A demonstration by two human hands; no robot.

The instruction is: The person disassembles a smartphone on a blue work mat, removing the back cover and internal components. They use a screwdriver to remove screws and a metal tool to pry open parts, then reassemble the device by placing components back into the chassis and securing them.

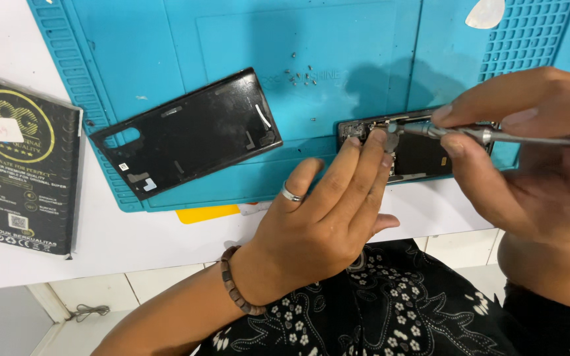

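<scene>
The left hand (pixel 328 217) came in from below with the wrist bent, a beaded bracelet (pixel 233 289) around the wrist and a silver ring (pixel 291 194) on one finger. Its fingers (pixel 364 155) were stretched forward and pressed close together, with the tips resting on the edge of the opened phone (pixel 417 155), next to a small metal part. The right hand (pixel 529 151) reached in from the right side and pinched a thin metal screwdriver (pixel 496 136) between thumb and forefinger, with the tip touching the upper part of the phone. The phone lay on the blue work mat (pixel 232 39), near its lower right edge. The black back cover (pixel 189 135) of the phone lay separately on the mat, on the left, tilted, inside face up. Some tiny screws (pixel 301 74) were scattered on the mat between the cover and the phone. On the white surface (pixel 133 237), left of the mat, lay a flat black rectangular package (pixel 21 165) with a round gold emblem and a small white label near its top corner. A yellow flat piece (pixel 207 213) showed from under the mat's lower edge.
</scene>
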